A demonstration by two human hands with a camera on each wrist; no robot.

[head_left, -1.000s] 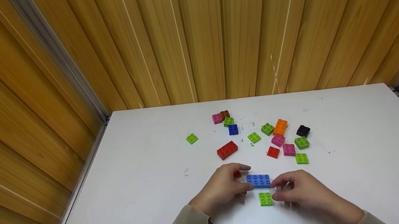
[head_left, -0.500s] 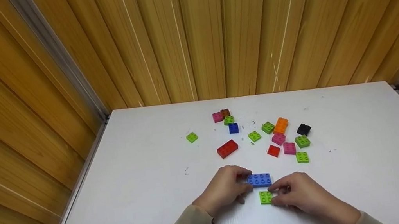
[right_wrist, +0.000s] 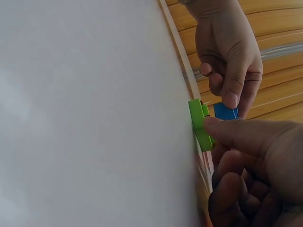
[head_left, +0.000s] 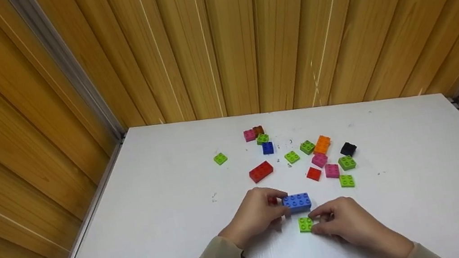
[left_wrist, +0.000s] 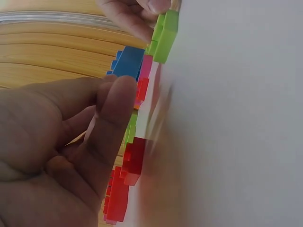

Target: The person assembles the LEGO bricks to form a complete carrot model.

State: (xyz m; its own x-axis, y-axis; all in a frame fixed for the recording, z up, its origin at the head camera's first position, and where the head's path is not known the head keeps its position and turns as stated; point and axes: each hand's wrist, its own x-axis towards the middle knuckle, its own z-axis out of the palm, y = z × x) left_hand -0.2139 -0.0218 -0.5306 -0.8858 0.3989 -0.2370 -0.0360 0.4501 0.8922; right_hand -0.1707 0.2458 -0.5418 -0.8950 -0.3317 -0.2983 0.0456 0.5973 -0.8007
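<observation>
In the head view my left hand (head_left: 255, 214) pinches the left end of a blue eight-stud toy brick (head_left: 296, 203) between thumb and fingers. The left wrist view shows that blue brick (left_wrist: 129, 62) lifted off the white table. My right hand (head_left: 349, 222) holds a flat lime green four-stud brick (head_left: 305, 224) by its right side, with thumb and forefinger. That green brick (right_wrist: 200, 124) lies at the table surface in the right wrist view, just on the near side of the blue one. A red brick (head_left: 272, 200) shows partly behind the left hand's fingers.
Beyond the hands, loose bricks lie on the white table (head_left: 169, 211): a long red brick (head_left: 261, 171), a flat red one (head_left: 314, 174), an orange one (head_left: 322, 144), a black one (head_left: 348, 149), a dark blue one (head_left: 268, 148), and several green and pink ones. Wood-patterned panels (head_left: 234, 41) border the table.
The left hand has raised the blue brick from the table. The right hand has moved from beside the green brick to take hold of its right side.
</observation>
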